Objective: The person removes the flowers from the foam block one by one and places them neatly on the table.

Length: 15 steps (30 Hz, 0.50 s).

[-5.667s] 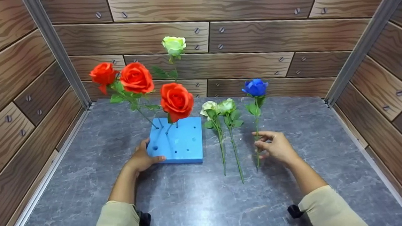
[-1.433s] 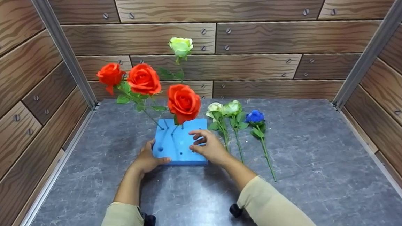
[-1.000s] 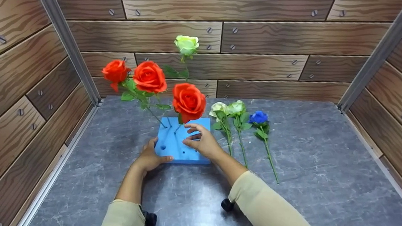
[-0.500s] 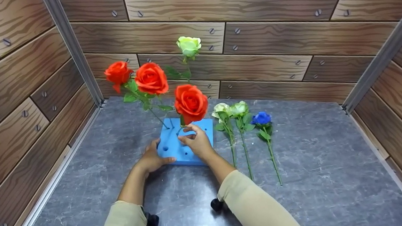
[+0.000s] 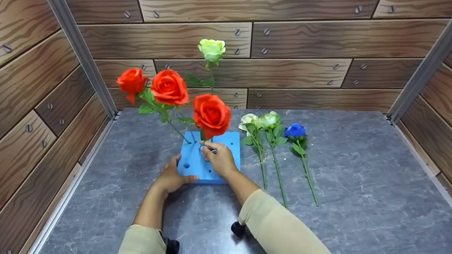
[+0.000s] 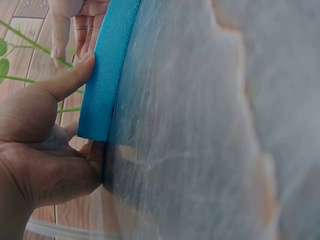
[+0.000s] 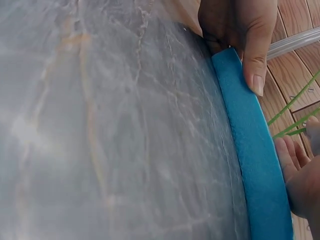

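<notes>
Both hands work: left hand (image 5: 171, 178) grips foam block (image 5: 197, 169); right fingers (image 5: 208, 145) pinch rose stem (image 5: 204, 141).

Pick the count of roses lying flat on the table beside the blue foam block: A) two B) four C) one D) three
D: two pale green roses and one blue rose lie on the grey table to the right of the blue foam block.

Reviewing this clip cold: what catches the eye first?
Three orange-red roses and one pale green rose stand in a blue foam block mid-table. The left hand holds the block's near-left corner while the right hand pinches a stem. Two white roses and a blue rose lie to the right.
</notes>
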Available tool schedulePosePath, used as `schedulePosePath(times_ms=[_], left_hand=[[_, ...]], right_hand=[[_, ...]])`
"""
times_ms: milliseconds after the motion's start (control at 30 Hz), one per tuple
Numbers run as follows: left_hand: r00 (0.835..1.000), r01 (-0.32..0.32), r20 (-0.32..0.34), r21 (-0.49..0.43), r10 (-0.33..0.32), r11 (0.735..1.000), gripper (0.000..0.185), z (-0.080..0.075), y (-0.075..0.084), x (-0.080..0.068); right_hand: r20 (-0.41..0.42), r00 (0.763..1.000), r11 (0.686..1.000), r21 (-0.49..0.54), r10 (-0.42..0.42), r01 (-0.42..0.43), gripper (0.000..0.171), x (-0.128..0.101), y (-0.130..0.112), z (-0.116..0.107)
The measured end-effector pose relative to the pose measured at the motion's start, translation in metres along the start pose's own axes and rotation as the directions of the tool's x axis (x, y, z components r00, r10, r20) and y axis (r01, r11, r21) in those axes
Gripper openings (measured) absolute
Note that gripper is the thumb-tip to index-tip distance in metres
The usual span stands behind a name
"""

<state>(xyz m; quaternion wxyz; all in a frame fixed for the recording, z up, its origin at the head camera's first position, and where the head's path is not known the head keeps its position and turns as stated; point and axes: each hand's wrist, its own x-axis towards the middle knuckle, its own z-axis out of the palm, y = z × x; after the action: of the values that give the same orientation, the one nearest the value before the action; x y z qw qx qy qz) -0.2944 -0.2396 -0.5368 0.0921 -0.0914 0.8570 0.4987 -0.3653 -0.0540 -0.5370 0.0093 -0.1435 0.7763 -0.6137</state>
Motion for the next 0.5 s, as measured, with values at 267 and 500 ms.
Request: schedulePosePath(times_ms=[267, 500], left_hand=[[1.000, -0.001, -0.014, 0.012, 0.001, 1.000, 0.114, 0.001, -0.002, 0.001], [1.000, 0.001, -0.012, 0.004, -0.001, 1.000, 0.113, 0.000, -0.001, 0.001]], right_hand=[[-0.150, 0.988, 0.998, -0.058, -0.041, 0.033, 0.015, 0.000, -0.001, 0.008], [-0.204, 0.976, 0.996, -0.058, -0.072, 0.062, 0.016, -0.001, -0.001, 0.011]])
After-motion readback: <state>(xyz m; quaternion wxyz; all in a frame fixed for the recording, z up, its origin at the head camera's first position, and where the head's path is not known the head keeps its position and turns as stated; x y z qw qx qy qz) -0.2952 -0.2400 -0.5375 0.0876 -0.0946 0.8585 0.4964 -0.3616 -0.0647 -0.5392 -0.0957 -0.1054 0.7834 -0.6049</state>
